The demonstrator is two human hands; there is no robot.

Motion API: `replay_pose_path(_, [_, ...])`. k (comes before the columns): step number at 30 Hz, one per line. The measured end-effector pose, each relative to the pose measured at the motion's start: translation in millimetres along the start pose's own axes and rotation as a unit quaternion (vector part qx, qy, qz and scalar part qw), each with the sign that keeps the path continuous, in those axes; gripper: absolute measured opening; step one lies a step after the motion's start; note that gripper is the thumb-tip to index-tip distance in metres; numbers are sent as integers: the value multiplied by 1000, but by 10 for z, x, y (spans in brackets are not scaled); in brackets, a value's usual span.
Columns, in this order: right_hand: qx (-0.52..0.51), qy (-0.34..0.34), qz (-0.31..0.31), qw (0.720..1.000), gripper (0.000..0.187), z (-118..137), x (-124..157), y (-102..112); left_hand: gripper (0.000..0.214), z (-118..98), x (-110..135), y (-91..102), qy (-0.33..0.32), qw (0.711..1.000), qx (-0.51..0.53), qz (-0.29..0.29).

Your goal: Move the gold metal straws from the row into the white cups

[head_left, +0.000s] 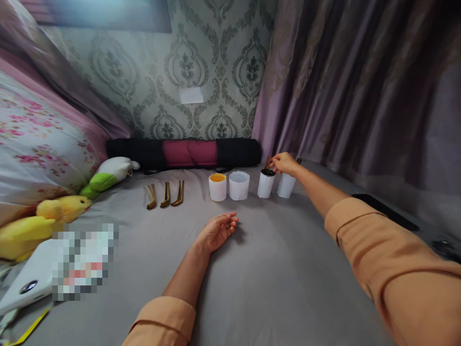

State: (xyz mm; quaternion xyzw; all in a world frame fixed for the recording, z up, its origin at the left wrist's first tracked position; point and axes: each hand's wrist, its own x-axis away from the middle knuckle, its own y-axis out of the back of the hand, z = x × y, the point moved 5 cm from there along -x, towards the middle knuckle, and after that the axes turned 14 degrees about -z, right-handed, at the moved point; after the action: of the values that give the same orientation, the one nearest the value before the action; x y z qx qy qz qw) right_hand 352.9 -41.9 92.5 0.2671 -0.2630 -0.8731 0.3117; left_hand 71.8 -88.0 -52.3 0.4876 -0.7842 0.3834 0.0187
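Note:
Four white cups stand in a row on the grey bed sheet point(273, 269). The leftmost cup point(217, 187) has an orange inside, the second cup point(239, 185) looks empty. My right hand point(284, 163) reaches over the third cup point(266, 183), fingers pinched on a brown utensil point(268, 163) that stands in it. The fourth cup point(286, 185) sits just under my wrist, with a dark handle tip behind it. My left hand point(217, 231) rests on the sheet in front of the cups, fingers loosely apart, holding nothing. Three golden utensils point(166, 195) lie side by side left of the cups.
A black and maroon rolled mat point(187, 153) lies along the wall behind the cups. Plush toys point(46, 218) and a floral pillow point(36, 144) fill the left side. A purple curtain point(360, 86) hangs at right. A dark flat object point(385, 209) lies near my right elbow.

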Motion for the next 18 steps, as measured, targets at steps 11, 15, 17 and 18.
replay_pose_path(11, [-10, 7, -40, 999, 13, 14, -30, 77, 17, -3, 9, -3, 5, 1000, 3, -5])
replay_pose_path(15, [-15, 12, -59, 998, 17, 20, -48, 108, 16, -6, 9, -5, 2, 1000, 2, -5])
replay_pose_path(17, [-21, 16, -71, 997, 18, 21, -51, 129, 17, -5, 6, -4, 1, 1000, 3, -4])
replay_pose_path(18, [-24, 18, -77, 997, 18, 22, -50, 141, 17, -4, 4, -2, 1, 1000, 3, -4])
